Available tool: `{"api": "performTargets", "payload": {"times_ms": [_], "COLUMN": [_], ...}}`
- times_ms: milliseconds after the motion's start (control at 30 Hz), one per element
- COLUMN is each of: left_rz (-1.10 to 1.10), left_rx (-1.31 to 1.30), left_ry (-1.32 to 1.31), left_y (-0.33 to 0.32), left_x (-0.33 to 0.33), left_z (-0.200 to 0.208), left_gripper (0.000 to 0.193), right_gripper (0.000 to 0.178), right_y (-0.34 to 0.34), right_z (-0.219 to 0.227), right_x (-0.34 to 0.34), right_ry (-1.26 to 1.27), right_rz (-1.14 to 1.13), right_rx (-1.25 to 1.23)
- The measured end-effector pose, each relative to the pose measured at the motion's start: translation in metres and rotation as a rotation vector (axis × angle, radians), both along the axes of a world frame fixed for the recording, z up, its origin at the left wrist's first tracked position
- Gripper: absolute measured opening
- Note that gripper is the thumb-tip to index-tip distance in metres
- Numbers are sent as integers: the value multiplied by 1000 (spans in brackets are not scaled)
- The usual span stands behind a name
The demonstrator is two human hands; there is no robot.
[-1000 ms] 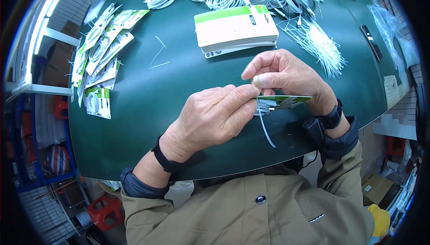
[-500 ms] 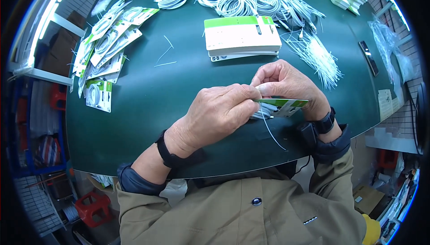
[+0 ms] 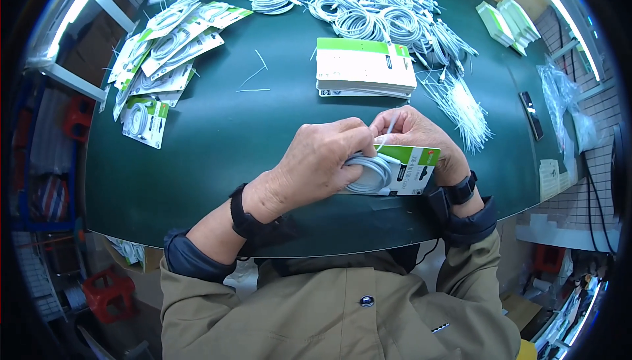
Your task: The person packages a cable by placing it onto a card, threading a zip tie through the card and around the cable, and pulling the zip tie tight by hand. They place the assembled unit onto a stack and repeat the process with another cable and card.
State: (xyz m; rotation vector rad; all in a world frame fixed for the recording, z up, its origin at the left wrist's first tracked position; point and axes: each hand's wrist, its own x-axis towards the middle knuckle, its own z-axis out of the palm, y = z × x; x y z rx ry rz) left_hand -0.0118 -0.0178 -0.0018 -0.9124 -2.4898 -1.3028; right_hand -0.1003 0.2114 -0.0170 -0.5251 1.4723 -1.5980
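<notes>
A flat white backing card with a green top strip (image 3: 413, 166) is held just above the near edge of the dark green table, tilted slightly, its green end pointing toward two o'clock. A coiled white cable (image 3: 368, 172) lies pressed against the card's face at its nine o'clock side, partly covered by fingers. A thin white tie (image 3: 391, 125) rises from the coil toward twelve o'clock, seemingly looped around it.

table: dark green (image 3: 197, 162) | light: bright strip upper left (image 3: 72, 14) | floor: red stool lower left (image 3: 105, 291)
</notes>
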Motion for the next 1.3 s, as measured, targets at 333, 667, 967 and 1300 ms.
{"api": "performTargets", "payload": {"times_ms": [333,667,967,1300], "left_rz": [111,192,138,108], "left_rx": [204,220,267,170], "left_ry": [-219,-391,-458,-582], "left_y": [-12,-23,-22,-10], "left_x": [-7,-13,-13,-11], "left_z": [-3,2,0,-1], "left_gripper": [16,17,18,16], "right_gripper": [14,26,20,22], "right_y": [10,-40,-32,-26], "right_z": [54,45,34,36], "right_x": [2,30,23,24], "right_ry": [410,1410,1177,748], "right_rz": [-473,-223,-180,-254], "right_rx": [91,247,177,337]}}
